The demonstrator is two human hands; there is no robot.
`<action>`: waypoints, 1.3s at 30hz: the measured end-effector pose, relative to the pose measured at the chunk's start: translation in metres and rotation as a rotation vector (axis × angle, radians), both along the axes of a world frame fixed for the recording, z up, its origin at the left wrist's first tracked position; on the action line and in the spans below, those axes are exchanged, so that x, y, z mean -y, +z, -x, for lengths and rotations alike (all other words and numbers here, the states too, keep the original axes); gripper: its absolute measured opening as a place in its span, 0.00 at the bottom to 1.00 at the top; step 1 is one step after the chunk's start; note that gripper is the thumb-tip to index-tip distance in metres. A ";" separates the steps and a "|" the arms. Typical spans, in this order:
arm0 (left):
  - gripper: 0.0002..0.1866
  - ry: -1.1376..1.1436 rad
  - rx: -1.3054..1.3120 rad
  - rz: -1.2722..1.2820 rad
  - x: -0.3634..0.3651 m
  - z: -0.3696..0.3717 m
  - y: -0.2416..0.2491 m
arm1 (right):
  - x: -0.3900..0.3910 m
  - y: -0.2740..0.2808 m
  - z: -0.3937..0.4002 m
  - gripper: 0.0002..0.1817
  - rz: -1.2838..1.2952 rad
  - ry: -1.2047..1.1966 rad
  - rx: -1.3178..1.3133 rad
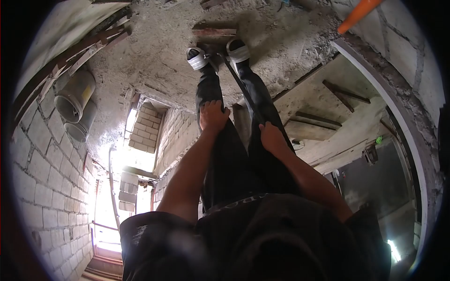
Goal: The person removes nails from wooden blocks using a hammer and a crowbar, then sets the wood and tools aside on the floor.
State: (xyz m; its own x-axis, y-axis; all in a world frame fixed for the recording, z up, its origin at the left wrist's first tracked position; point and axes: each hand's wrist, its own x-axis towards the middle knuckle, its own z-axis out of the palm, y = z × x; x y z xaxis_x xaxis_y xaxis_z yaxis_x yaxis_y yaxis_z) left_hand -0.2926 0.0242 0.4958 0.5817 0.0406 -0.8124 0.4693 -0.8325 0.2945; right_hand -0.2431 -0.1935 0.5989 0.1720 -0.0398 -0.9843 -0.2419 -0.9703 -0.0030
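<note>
My left hand [214, 116] rests on the front of one dark trouser leg, near the knee, with its fingers spread over the cloth and nothing in it. My right hand [273, 136] is closed round the upper end of a long, dark bar [240, 83], close against the other leg. From there the bar slopes down to the floor between my two sandals [238, 52]. Its lower end lies by the sandals, where a dark shape makes the tool's head hard to make out.
A reddish block [214, 32] lies beyond my feet on the rough, dusty concrete floor [159, 51]. Two buckets [77, 96] lie at the left by a block wall [44, 173]. Wood strips [318, 119] appear at the right, and an orange object [358, 15] juts in above.
</note>
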 end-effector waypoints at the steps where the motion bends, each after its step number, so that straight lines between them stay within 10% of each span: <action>1: 0.15 0.001 -0.004 0.006 -0.001 0.000 -0.001 | 0.005 -0.003 0.007 0.22 0.006 0.001 -0.004; 9: 0.15 -0.042 0.010 0.021 -0.010 -0.010 -0.005 | 0.064 -0.022 0.020 0.23 0.181 0.311 0.116; 39: 0.15 -0.067 -0.005 0.057 -0.029 -0.041 -0.007 | 0.078 -0.034 -0.003 0.31 0.112 0.314 0.136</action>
State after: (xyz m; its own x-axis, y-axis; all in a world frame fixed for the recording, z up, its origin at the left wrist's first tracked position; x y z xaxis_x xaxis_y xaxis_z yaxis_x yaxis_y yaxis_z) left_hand -0.2517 0.0527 0.4890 0.5774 -0.0441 -0.8153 0.4151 -0.8440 0.3396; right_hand -0.2398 -0.2711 0.5650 0.3220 -0.0708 -0.9441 0.0632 -0.9934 0.0960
